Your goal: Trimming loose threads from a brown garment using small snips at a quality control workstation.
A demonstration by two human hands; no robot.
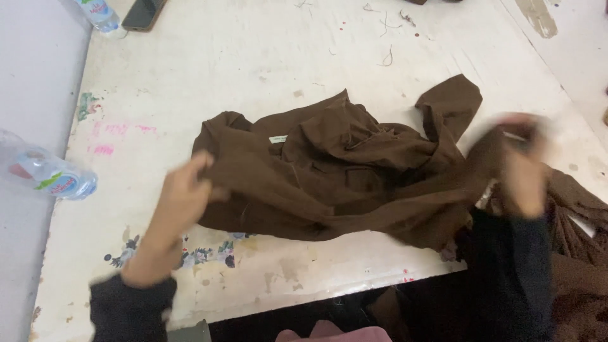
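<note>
The left hand (183, 190) has its fingers curled narrowly, pinching the left edge of the crumpled dark brown cloth garment (335, 171). The right hand (522, 164) is blurred; it seems closed on the garment's right end, lifted slightly. The garment lies bunched in folds across the middle of the worn white painted table (221, 63), a small white label showing near its collar.
</note>
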